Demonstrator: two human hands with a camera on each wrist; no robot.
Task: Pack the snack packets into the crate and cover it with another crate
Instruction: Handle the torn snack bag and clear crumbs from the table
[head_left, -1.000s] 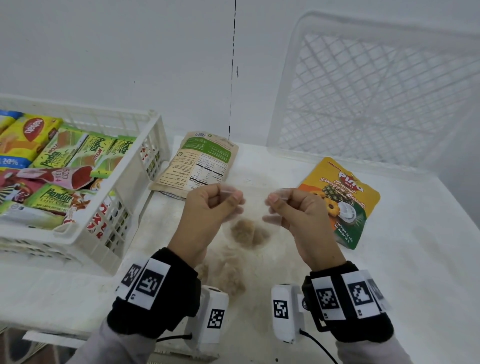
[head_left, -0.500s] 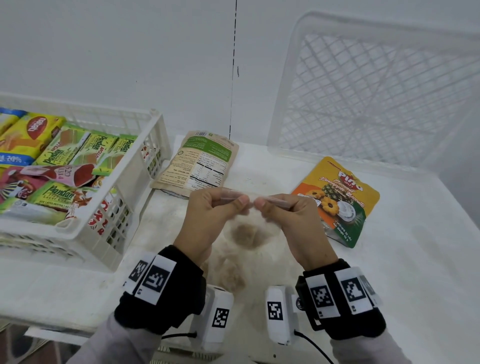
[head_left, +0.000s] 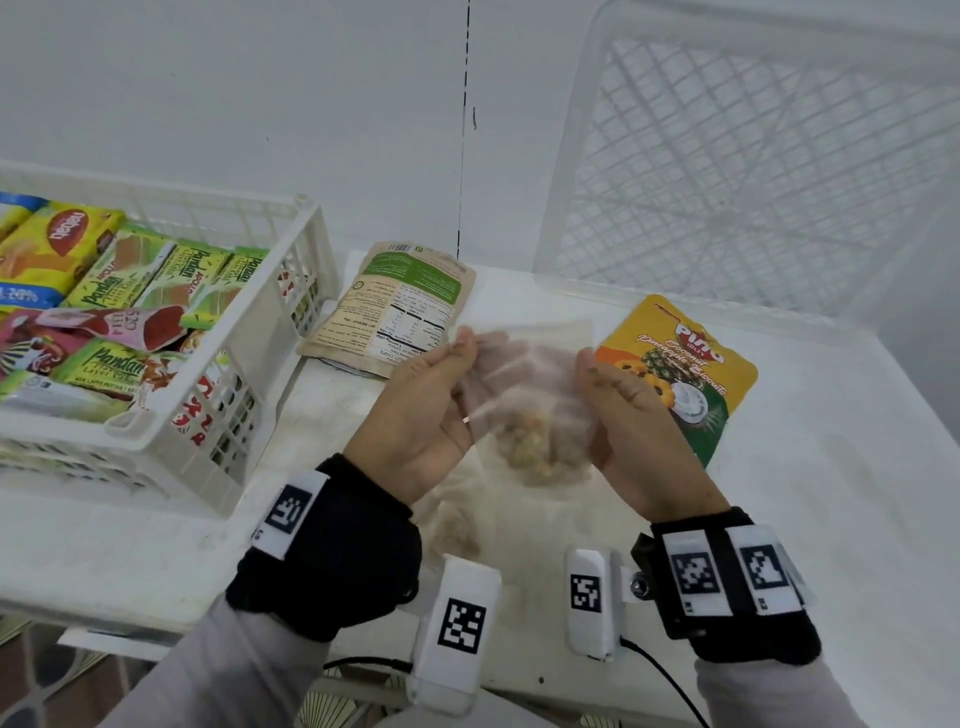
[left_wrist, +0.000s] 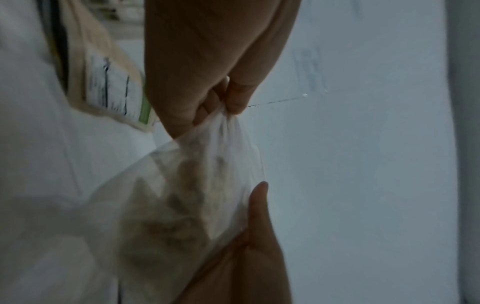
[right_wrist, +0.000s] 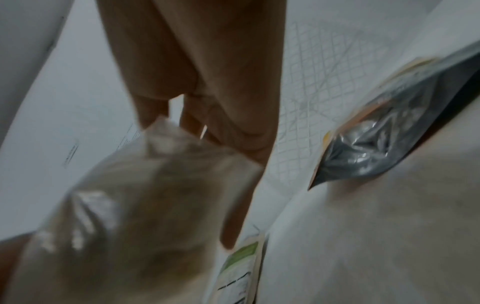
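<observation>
- Head view: the left hand (head_left: 415, 410) and the right hand (head_left: 639, 421) hold a clear plastic bag (head_left: 524, 395) up between them above the white table (head_left: 831, 467); each hand pinches one side edge of the bag, thumb in front and fingers behind the film
- Pale crumbly snack pieces sit low in the bag, and the left fingers show through the plastic
- At the left stands a white crate (head_left: 249, 395) on the table, filled with snack packets (head_left: 130, 291), several of them green Pandan packs
- Beyond the left hand a brown pouch with a green label (head_left: 400, 301) lies flat on the table, just beside the crate
- Beyond the right hand a yellow pineapple biscuit packet (head_left: 691, 364) lies flat, partly hidden by that hand
- A second white crate (head_left: 753, 156) stands tilted up against the wall at the back right, its lattice base facing the camera
- Left wrist view: the left hand (left_wrist: 207, 82) grips the gathered top of the clear plastic bag (left_wrist: 187, 195) between thumb and fingers; the right hand (left_wrist: 249, 246) touches the bag's other edge from below; the brown pouch (left_wrist: 114, 86) lies behind, blurred
- Right wrist view: the right hand (right_wrist: 207, 92) pinches the bag (right_wrist: 135, 205) at its upper corner; the picture is blurred; the biscuit packet (right_wrist: 384, 148) shows its shiny dark underside at the right, and the brown pouch's (right_wrist: 241, 271) green label edge shows at the bottom
</observation>
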